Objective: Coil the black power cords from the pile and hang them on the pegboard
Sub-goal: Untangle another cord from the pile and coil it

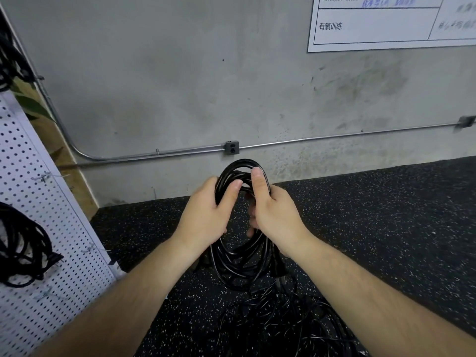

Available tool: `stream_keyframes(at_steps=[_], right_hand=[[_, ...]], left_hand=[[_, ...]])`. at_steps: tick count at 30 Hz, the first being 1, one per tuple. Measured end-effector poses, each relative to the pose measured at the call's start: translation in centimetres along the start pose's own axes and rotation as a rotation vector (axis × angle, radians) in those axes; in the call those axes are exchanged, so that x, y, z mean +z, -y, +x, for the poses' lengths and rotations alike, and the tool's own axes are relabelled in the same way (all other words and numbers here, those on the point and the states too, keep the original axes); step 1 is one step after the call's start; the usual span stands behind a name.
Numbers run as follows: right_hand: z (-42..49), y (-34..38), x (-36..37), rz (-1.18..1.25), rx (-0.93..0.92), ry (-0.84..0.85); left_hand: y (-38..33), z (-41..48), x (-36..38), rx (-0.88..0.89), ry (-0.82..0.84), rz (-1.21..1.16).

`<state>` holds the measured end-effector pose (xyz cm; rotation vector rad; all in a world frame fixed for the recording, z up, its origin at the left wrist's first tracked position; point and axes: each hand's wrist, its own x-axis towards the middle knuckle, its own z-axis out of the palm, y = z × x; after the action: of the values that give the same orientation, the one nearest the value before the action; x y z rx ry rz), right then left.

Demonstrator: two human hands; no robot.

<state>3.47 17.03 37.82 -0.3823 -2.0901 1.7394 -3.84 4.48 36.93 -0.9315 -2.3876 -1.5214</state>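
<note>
Black cord coil (238, 261) above the pile (278, 328).
I saw the left hand (206, 215) and right hand (274, 215), fingers curled round its upper loops.

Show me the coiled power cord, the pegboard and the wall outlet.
coiled power cord (237, 264), head view, hanging lower loops.
pegboard (77, 274), head view, bare perforated panel.
wall outlet (231, 147), head view, front face.

The only writing I can read is on the white chart (386, 34) on the concrete wall. Its lower left cell says 有氧训练 in black print. The printed line in the cell above is cut by the frame's top edge. The blue handwriting right of that line is too blurred to read.
</note>
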Motion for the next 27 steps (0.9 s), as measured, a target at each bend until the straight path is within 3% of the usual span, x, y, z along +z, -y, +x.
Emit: stream_keyframes(at_steps=[3,7,10,14,17,20,27], right_hand=[[-0.1,0.9,0.2,0.134,0.19,0.013],[0.8,1.5,0.0,0.206,0.274,0.074],[0.9,0.6,0.6,0.204,0.137,0.052],[1.8,0.1,1.2,0.043,-0.126,-0.029],[2.7,-0.5,1.8,0.005,-0.177,-0.072],[2.9,-1.3,2.9,-0.055,-0.223,-0.074],[2.0,-1.9,4.5,-0.153,-0.404,0.154]], left_hand=[[0.8,0.4,-0.6,0.18,-0.05,0.214],[1.4,0.8,-1.0,0.28,-0.103,0.247],[1.7,0.9,-0.9,0.216,-0.078,0.135],[0.8,0.6,-1.3,-0.001,0.021,-0.252],[1.0,0.3,-2.0,-0.028,0.054,-0.32],[2.1,-0.5,-2.5,0.043,0.086,-0.157],[4.2,-0.9,-4.7,0.1,-0.084,0.175]])
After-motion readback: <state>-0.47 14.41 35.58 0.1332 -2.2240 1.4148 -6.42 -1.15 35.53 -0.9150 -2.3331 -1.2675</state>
